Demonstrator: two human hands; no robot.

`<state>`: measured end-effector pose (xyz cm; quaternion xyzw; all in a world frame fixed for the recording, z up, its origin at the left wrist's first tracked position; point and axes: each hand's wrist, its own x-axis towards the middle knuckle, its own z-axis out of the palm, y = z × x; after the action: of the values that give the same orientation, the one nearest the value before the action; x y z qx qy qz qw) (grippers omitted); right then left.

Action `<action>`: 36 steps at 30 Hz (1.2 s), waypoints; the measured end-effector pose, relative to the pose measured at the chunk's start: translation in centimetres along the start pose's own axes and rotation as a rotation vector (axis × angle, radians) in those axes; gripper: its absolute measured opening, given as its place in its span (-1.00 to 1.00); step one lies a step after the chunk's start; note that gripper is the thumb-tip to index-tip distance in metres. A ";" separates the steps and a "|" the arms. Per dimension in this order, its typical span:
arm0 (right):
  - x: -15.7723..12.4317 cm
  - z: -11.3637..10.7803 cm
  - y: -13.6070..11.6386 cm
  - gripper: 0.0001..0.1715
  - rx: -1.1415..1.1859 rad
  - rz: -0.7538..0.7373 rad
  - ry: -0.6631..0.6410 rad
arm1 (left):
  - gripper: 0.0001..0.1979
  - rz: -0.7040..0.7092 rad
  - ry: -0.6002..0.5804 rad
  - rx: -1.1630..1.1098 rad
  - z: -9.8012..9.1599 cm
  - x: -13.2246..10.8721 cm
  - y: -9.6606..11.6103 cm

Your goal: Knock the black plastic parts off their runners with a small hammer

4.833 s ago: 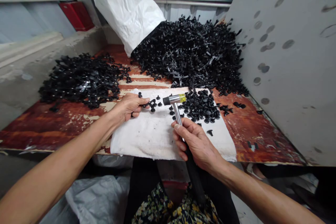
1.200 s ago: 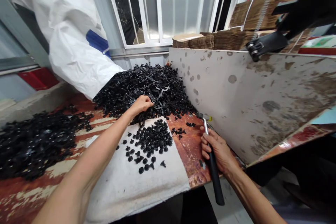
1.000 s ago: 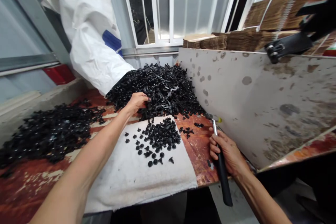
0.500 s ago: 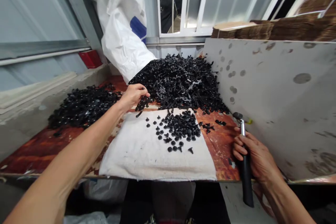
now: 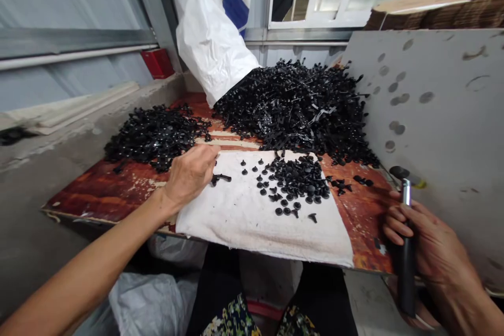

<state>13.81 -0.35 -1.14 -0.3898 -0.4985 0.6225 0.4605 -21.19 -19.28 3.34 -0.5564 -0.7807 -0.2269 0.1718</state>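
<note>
My left hand [image 5: 192, 174] is closed over the left edge of the white cloth [image 5: 236, 220], its fingers curled round black plastic parts. One dark piece [image 5: 222, 178] sticks out beside the fingers, over the cloth. In my right hand [image 5: 433, 236], at the right edge of the table, is a tool with a black handle [image 5: 406, 273], a metal neck and a round black head. Many small black studs [image 5: 299, 178] lie on the cloth's upper right part, several standing on their discs. Behind the cloth rises a large heap of black parts [image 5: 299, 100].
A smaller black heap [image 5: 157, 134] lies on the red-brown tabletop [image 5: 98, 189] at the left. The white sack [image 5: 216, 37] opens into the large heap. A grey spotted board [image 5: 441, 115] borders the right side, with stacked brown sheets [image 5: 425, 10] behind it.
My left hand has come back from the large heap's edge toward me, down to the cloth's left side, with black parts. The view has shifted, and my right hand still holds the tool.
</note>
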 end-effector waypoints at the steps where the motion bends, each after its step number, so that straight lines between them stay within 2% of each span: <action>1: 0.1 0.0 0.0 -0.82 0.012 0.013 0.013 | -0.70 -0.011 -0.012 -0.065 -0.6 -0.5 0.5; 3: 0.2 0.2 -0.2 -0.80 0.055 0.056 0.044 | -0.73 -0.067 -0.040 -0.291 -1.7 -1.6 2.0; 4: 0.2 0.3 -0.3 -0.78 0.076 0.077 0.057 | -0.76 -0.138 -0.056 -0.434 -2.2 -2.1 2.8; 8: -1.7 1.2 -0.2 -0.59 0.058 0.121 0.030 | -0.71 -0.512 -0.216 -0.993 -3.0 -3.7 5.6; 10: -4.1 2.5 0.4 -0.53 0.013 0.140 -0.054 | -0.67 -0.641 -0.333 -1.189 -2.6 -4.0 6.8; 13: -8.1 5.2 1.5 -0.61 -0.010 0.153 -0.303 | -0.63 -0.763 -0.482 -1.378 -1.1 -3.9 8.7; 15: -10.0 7.1 2.2 -0.57 -0.029 0.146 -0.471 | -0.61 -0.804 -0.551 -1.465 0.0 -3.9 10.0; 19: -10.9 9.2 2.7 -0.57 -0.064 0.067 -0.583 | -0.60 -0.865 -0.654 -1.629 1.3 -4.4 12.1; 23: -10.8 9.6 2.8 -0.66 -0.023 0.041 -0.602 | -0.57 -0.975 -0.708 -1.699 1.5 -5.1 13.1; 27: -11.4 9.8 3.0 -0.76 -0.017 0.072 -0.536 | -0.55 -1.025 -0.647 -1.700 1.4 -5.7 13.0; 30: -11.4 9.7 3.5 -0.73 0.019 0.148 -0.482 | -0.61 -1.016 -0.617 -1.687 1.4 -6.2 12.2; 33: -11.3 9.6 3.5 -0.66 0.114 0.244 -0.538 | -0.64 -1.049 -0.639 -1.689 1.3 -6.7 11.7; 36: -11.5 9.8 2.9 -0.71 0.040 0.196 -0.624 | -0.61 -1.083 -0.666 -1.705 1.2 -7.2 12.2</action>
<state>7.15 -14.18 -1.76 -0.2174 -0.5634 0.7629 0.2308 -7.36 -20.92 0.54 -0.1052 -0.5151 -0.5813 -0.6210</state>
